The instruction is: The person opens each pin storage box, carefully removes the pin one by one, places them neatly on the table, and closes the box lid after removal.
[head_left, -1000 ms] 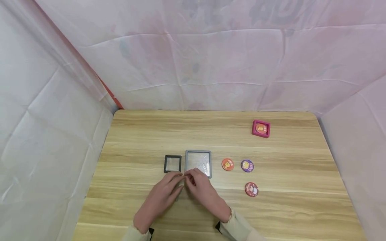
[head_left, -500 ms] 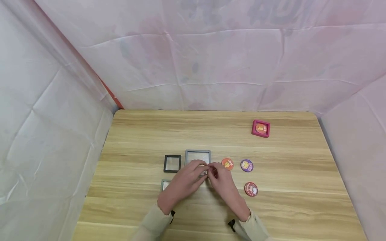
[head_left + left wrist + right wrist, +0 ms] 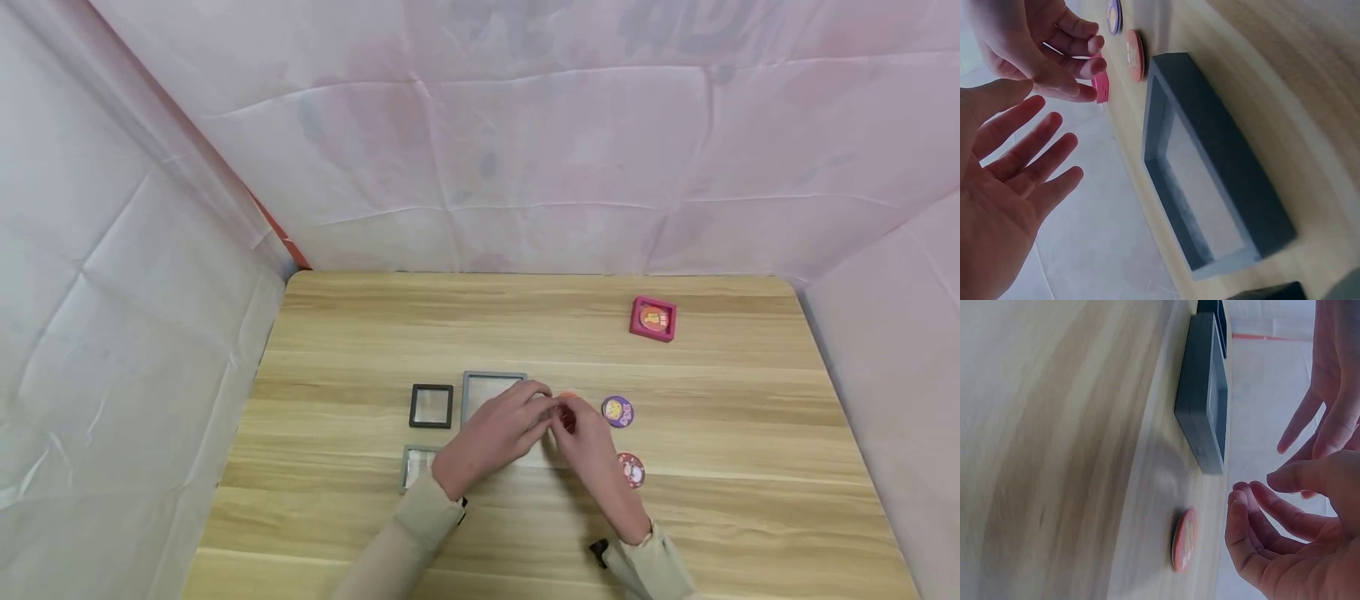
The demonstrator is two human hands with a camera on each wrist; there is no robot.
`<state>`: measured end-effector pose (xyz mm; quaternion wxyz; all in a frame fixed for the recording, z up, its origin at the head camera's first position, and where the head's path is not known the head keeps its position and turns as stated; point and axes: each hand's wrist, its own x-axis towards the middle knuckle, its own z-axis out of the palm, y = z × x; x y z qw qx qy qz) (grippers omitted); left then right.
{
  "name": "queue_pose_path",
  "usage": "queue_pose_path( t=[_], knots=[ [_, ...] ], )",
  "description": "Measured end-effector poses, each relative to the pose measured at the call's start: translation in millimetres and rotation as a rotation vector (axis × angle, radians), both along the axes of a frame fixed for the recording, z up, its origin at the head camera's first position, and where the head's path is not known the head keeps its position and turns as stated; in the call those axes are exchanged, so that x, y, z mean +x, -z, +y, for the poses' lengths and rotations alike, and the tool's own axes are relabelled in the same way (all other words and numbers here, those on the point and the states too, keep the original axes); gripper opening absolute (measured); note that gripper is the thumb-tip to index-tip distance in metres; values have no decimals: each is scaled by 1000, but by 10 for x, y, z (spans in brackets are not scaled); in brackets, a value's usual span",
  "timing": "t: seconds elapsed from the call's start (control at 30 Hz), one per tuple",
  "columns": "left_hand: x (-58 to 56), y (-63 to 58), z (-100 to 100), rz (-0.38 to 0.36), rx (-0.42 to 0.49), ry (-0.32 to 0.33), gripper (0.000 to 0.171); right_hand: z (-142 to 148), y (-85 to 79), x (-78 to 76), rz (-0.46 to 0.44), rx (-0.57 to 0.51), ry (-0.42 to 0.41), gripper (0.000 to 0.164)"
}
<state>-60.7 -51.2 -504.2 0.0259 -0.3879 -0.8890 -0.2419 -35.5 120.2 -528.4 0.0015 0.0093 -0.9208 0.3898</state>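
Note:
Above the table, my left hand (image 3: 501, 425) and right hand (image 3: 588, 442) meet at the fingertips, between the large grey frame (image 3: 467, 400) and an orange round badge (image 3: 567, 396). In the left wrist view the left hand's fingers spread loosely, and nothing is seen in them. The right hand (image 3: 1297, 531) has loosely bent fingers in the right wrist view, the thumb near the index finger, with no object visible between them. The left hand covers part of the grey frame from above; the orange badge (image 3: 1185, 540) lies flat below the right hand.
A small black frame (image 3: 413, 406) and a grey-green frame (image 3: 406, 468) lie at the left. To the right are a purple badge (image 3: 618, 411) and a red badge (image 3: 632, 471), partly behind the right wrist. A pink frame (image 3: 637, 317) with an orange badge inside stands farther back.
Both hands have moved together rightward, from beside the black frame, across the large grey frame, to near the orange badge. The grey-green frame has come into view behind them.

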Motion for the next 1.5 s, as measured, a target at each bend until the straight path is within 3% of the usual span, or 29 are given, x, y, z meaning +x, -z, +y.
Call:
queue_pose_path(
  t=[0.43,0.77,1.1,1.5],
  knots=[
    [-303,-109,371,-25,-109,64,22,365,-43,-70,-11,9,64,20],
    [-508,-261,755,30,-260,110,29,603,-83,-67,-10,36,145,23],
    [-758,-245,996,-2,-382,135,36,749,-84,-83,-44,39,207,28],
    [-1016,-197,1366,17,-433,122,40,874,-70,-108,-14,28,246,27]
  ],
)
